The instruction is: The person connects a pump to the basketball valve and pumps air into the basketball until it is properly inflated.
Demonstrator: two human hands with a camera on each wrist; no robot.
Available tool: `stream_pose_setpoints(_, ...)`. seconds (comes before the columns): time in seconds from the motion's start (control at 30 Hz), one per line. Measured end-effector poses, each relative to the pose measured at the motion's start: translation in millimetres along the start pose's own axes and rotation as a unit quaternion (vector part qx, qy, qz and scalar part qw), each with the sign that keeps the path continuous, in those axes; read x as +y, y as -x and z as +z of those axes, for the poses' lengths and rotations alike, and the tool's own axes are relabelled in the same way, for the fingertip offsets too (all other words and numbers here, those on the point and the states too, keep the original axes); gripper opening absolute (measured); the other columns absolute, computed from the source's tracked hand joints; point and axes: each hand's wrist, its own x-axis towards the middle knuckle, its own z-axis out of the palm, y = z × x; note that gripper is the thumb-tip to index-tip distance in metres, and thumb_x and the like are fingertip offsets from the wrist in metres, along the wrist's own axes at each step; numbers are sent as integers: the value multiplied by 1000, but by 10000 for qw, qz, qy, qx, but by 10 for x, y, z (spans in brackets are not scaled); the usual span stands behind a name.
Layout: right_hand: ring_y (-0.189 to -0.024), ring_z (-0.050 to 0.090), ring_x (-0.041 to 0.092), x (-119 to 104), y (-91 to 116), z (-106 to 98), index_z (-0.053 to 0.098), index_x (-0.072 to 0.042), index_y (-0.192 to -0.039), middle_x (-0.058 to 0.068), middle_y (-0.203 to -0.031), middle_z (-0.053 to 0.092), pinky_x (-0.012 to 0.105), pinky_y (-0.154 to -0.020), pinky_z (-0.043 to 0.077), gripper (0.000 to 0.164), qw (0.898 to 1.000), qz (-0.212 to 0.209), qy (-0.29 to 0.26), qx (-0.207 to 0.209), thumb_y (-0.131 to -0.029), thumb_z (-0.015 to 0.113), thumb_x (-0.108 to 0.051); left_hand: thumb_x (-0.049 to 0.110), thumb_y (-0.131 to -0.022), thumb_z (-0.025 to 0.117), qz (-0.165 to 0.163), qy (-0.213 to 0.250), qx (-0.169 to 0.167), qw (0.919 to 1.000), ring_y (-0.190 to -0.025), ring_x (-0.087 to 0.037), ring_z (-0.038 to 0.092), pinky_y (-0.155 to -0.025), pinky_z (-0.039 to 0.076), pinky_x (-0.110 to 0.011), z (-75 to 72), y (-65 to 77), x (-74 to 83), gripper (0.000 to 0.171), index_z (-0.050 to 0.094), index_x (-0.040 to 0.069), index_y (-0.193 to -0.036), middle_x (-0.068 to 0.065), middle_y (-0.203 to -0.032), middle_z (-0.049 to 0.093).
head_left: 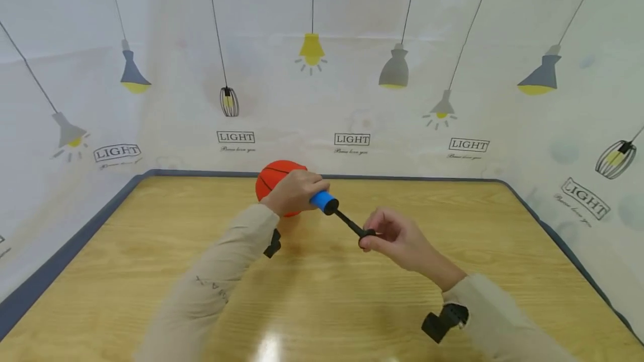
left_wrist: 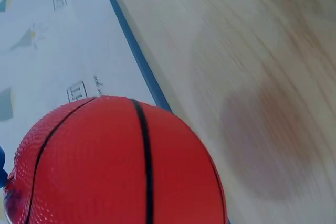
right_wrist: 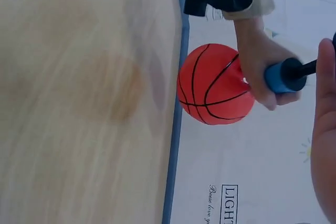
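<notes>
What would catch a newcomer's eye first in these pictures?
First, probably the bright red ball, black-lined like a basketball and partly hidden by the left hand in the head view. Next, the blue pump gripped in that hand, its black handle pinched by the right hand. Behind, printed lamps on the pale backdrop above the wooden table.

Bright red ball [right_wrist: 214,84] (black-lined)

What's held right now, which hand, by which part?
A hand pump: the left hand grips its blue barrel; the right hand pinches the black handle at the end of its rod.
</notes>
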Motion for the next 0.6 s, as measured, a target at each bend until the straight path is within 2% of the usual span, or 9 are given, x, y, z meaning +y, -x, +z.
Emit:
stream_pose_setpoints(0.13, -68, 59, 12, 195, -190, 5, 47, 3, -84, 11, -80, 55, 29, -60, 50, 13, 9994, -6, 324, 109, -82, 58, -4, 12, -71, 72, 202, 110, 99, 9997, -54, -13, 50, -54, 43, -22, 39, -94, 59, 23, 49, 7, -75, -1, -62, 51)
stream_pose_setpoints(0.27, -67, 60, 15, 279, -236, 57, 48, 5, -85, 13, -79, 56, 30, -62, 51, 14, 9986, 206, 367, 316, -81, 59, -2, 10, -71, 70, 234, 83, -112, 9996, -51, -12, 48, -52, 41, -20, 43, -63, 77, 22, 49, 8, -75, 0, -59, 49)
stream_pose_setpoints(0.37, -67, 60, 16, 191, -160, 78, 48, 5, -86, 11, -80, 57, 31, -62, 51, 12, 9982, 360, 332, 348, -82, 58, -1, 12, -72, 70, 174, 49, -334, 9993, -52, -11, 51, -53, 44, -21, 16, -16, 50, 20, 50, 9, -76, 0, -61, 53)
stream_pose_setpoints(0.47, -69, 59, 14, 28, -10, 51, 48, 4, -87, 9, -82, 57, 29, -61, 50, 10, 9990, 358, 221, 172, -83, 57, 0, 14, -69, 72, 50, -100, -408, 9991, -56, -13, 55, -55, 47, -25, -35, 41, -6, 23, 51, 10, -77, -1, -65, 57)
stream_pose_setpoints(0.6, -70, 58, 11, -103, 124, -8, 48, 1, -85, 11, -82, 53, 26, -58, 50, 10, 9995, 304, 21, -75, -83, 57, -3, 12, -66, 73, 27, -133, -250, 9996, -55, -12, 54, -54, 47, -25, -64, 62, -40, 24, 51, 10, -76, -1, -64, 56)
